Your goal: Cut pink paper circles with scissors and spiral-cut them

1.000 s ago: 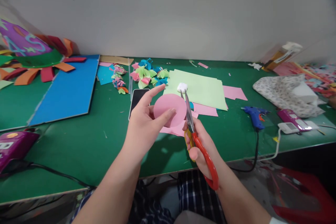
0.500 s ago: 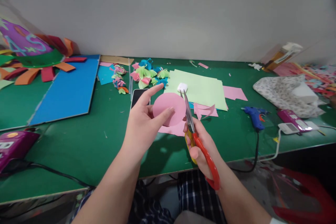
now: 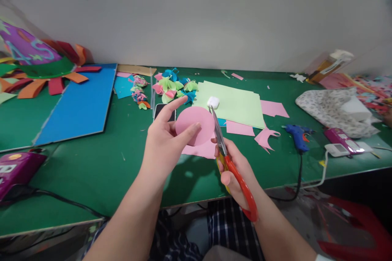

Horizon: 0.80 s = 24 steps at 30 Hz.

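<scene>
A pink paper circle (image 3: pixel 202 120) is pinched between the thumb and fingers of my left hand (image 3: pixel 167 138), held above the table. My right hand (image 3: pixel 237 163) grips scissors (image 3: pixel 234 171) with one red and one yellow handle. Their blades point up and away, beside the circle's right edge, and look nearly closed. Below the circle lies a larger pink sheet (image 3: pixel 199 151), partly hidden by it. A curved pink paper offcut (image 3: pixel 266 138) rests on the table to the right of the scissors.
Light green sheets (image 3: pixel 239 104) lie ahead with a white earbud case (image 3: pixel 213 102) on them. Colourful paper flowers (image 3: pixel 168 83) and a phone (image 3: pixel 161 110) are to the left. A blue glue gun (image 3: pixel 297 136) lies right. A blue board (image 3: pixel 82 106) and a purple party hat (image 3: pixel 33 53) sit far left.
The curved pink offcut has dropped away from beside the blades and now lies on the table further right. My left hand and the circle have shifted slightly left.
</scene>
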### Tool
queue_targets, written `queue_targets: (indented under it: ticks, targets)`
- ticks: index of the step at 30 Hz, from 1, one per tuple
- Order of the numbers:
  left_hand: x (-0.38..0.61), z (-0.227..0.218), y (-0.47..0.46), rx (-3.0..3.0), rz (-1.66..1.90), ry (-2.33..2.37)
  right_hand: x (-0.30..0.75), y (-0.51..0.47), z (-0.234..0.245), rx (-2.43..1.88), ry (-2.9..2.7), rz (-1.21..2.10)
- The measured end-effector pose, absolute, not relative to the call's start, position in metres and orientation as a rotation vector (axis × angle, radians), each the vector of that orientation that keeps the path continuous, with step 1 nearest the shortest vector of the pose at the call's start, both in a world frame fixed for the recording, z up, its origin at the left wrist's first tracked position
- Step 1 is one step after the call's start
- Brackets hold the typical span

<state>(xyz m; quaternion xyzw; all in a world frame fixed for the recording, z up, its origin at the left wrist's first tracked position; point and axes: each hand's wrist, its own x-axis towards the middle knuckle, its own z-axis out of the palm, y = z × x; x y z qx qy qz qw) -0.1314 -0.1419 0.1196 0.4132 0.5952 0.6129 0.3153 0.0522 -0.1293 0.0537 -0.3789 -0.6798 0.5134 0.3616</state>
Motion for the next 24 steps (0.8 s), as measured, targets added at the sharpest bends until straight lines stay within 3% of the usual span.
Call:
queue_targets:
  ticks: [24]
  targets:
    - [-0.136,0.118,-0.141,1.134,1.639,1.573,0.055,-0.131,0.059,-1.009,-1.77,1.372]
